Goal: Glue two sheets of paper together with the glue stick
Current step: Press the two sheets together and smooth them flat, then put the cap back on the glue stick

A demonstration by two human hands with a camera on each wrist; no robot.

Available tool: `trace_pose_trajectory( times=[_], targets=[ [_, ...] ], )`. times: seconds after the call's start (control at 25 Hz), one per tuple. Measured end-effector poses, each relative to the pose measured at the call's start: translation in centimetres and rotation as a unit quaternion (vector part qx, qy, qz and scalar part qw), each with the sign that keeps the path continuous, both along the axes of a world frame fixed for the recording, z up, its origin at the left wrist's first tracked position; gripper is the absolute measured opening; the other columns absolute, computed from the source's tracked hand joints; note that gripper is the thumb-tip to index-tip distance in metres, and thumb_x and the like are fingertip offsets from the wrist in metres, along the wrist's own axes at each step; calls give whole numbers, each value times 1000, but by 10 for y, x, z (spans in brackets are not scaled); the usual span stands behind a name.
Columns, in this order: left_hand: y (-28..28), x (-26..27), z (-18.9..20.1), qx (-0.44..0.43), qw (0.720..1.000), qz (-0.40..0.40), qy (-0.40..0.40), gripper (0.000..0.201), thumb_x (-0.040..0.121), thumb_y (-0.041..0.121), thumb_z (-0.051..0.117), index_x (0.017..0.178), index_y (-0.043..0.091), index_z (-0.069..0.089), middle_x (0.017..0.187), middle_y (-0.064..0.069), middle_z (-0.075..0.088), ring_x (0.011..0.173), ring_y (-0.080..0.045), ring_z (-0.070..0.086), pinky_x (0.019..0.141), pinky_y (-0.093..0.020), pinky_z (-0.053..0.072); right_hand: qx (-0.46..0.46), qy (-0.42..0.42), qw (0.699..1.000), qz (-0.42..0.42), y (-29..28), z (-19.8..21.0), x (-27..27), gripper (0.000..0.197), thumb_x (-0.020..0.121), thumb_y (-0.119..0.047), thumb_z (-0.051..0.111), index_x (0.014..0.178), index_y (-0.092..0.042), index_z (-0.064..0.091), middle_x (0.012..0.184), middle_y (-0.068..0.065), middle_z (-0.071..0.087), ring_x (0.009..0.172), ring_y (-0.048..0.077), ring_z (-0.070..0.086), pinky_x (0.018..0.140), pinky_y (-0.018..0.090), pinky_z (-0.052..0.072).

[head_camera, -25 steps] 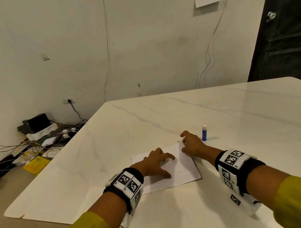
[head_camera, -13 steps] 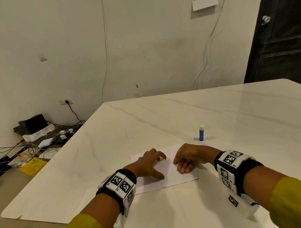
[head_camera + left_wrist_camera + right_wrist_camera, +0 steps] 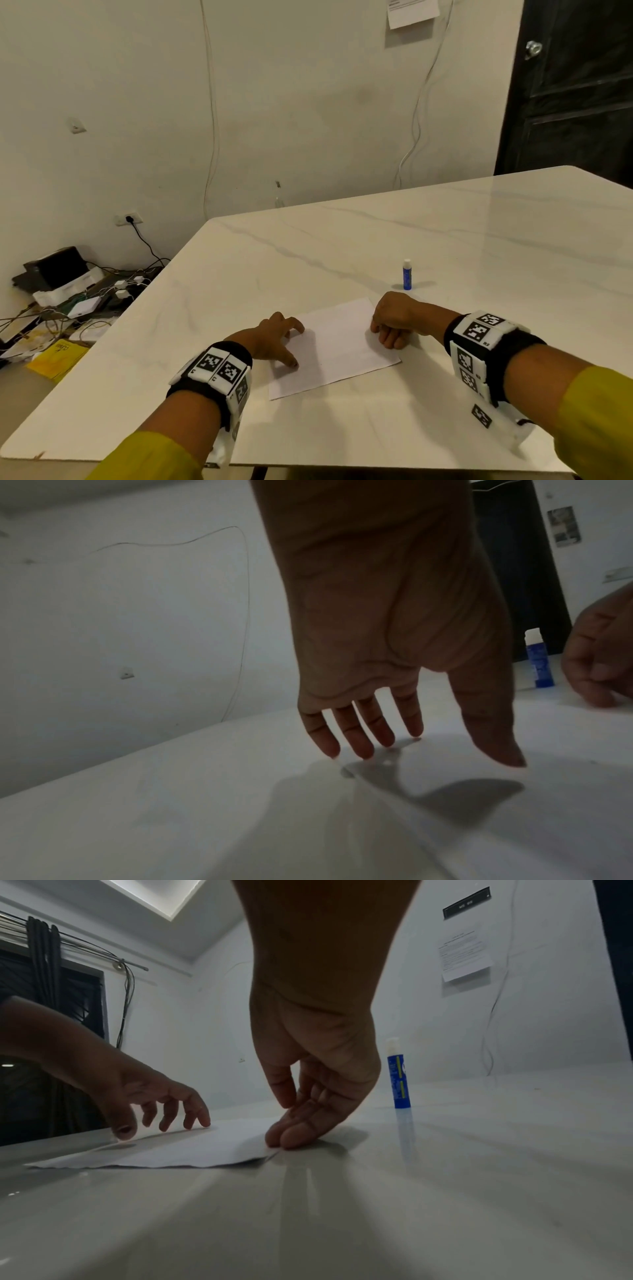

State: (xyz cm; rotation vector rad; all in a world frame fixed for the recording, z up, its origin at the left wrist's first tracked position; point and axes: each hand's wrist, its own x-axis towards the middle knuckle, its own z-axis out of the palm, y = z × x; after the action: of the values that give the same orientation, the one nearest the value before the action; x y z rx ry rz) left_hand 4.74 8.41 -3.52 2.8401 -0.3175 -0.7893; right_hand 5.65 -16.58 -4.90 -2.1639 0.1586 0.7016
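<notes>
White paper (image 3: 337, 346) lies flat on the marble table (image 3: 342, 246); separate sheets cannot be told apart. My left hand (image 3: 287, 342) is spread, fingertips (image 3: 363, 750) touching the paper's left part. My right hand (image 3: 387, 334) presses straight fingers (image 3: 294, 1137), held together, onto the paper's (image 3: 205, 1148) right edge. The blue glue stick (image 3: 407, 274) with its white cap stands upright just beyond the right hand, untouched; it also shows as the glue stick (image 3: 398, 1074) and the glue stick (image 3: 539, 661) in the wrist views. Neither hand holds anything.
The table's left edge (image 3: 113, 346) drops to a floor with cables, a printer (image 3: 58, 270) and yellow paper. A wall lies behind the table and a dark door (image 3: 575, 89) stands at the right.
My right hand came back from the paper's far right corner along its right edge. My left hand slid leftward across the sheet. The glue stick stayed put.
</notes>
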Motion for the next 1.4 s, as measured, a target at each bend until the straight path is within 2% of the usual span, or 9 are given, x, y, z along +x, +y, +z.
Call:
trace_pose_trajectory(
  times=[0.12, 0.36, 0.56, 0.72, 0.8, 0.92, 1.08, 1.24, 1.4],
  targets=[
    [-18, 2, 7, -20, 999, -3, -26, 64, 80, 29, 72, 135, 25, 40, 133, -7, 40, 120, -23, 43, 106, -37, 38, 11, -15, 1000, -19, -5, 2, -8, 20, 91, -2, 48, 72, 1, 55, 60, 14, 55, 45, 23, 52, 40, 24, 42],
    [-67, 1, 8, -97, 992, -39, -65, 53, 82, 25, 70, 129, 21, 47, 119, -3, 40, 101, -17, 44, 91, -26, 40, -11, -108, 993, -52, -38, 16, -24, 15, 88, -5, 51, 95, 2, 62, 67, 8, 58, 53, 18, 54, 52, 26, 46],
    [-104, 2, 7, -142, 980, -68, -123, 45, 82, 23, 70, 123, 18, 53, 111, 1, 40, 98, -17, 47, 81, -22, 39, -3, -221, 964, -148, -93, 30, -39, 22, 85, -4, 51, 97, 7, 66, 83, 15, 64, 72, 29, 65, 66, 37, 55],
    [-123, 2, 7, -168, 966, -85, -176, 39, 82, 19, 70, 119, 15, 56, 107, 0, 42, 93, -17, 48, 79, -19, 37, -77, -360, 892, -263, -129, 40, -51, 10, 80, -12, 54, 72, -13, 60, 83, 7, 62, 82, 31, 63, 63, 31, 48],
    [-126, 2, 8, -179, 961, -89, -192, 38, 82, 18, 69, 118, 15, 57, 106, 1, 42, 91, -16, 48, 79, -19, 37, -176, -397, 843, -318, -154, 45, -52, 13, 80, -14, 57, 91, -10, 61, 104, 10, 59, 99, 32, 56, 73, 34, 46],
    [-123, 2, 8, -190, 953, -87, -221, 35, 83, 18, 68, 117, 15, 58, 106, 2, 44, 89, -14, 48, 78, -17, 36, -302, -305, 807, -405, -212, 43, -47, 41, 80, -11, 58, 119, -4, 50, 130, 18, 43, 122, 38, 40, 95, 46, 42],
    [-109, 2, 5, -193, 948, -76, -240, 33, 84, 17, 67, 116, 15, 59, 105, 3, 46, 88, -12, 47, 76, -12, 34, -333, -94, 832, -433, -284, 12, -47, 57, 87, -20, 51, 138, -2, 33, 151, 22, 22, 141, 44, 15, 115, 58, 17],
    [-98, 10, 4, -187, 949, -63, -245, 33, 84, 17, 66, 116, 16, 59, 106, 3, 47, 87, -13, 47, 74, -11, 34, -327, -49, 850, -411, -313, -17, -52, 59, 89, -25, 51, 140, -1, 36, 151, 28, 25, 140, 45, 24, 115, 55, 21],
    [-96, 16, -1, -188, 950, -55, -245, 33, 84, 19, 66, 116, 17, 58, 107, 4, 47, 88, -13, 49, 77, -16, 36, -337, -35, 847, -409, -308, -29, -53, 39, 89, -17, 52, 124, -1, 54, 142, 26, 39, 131, 41, 38, 112, 46, 27]
  ],
)
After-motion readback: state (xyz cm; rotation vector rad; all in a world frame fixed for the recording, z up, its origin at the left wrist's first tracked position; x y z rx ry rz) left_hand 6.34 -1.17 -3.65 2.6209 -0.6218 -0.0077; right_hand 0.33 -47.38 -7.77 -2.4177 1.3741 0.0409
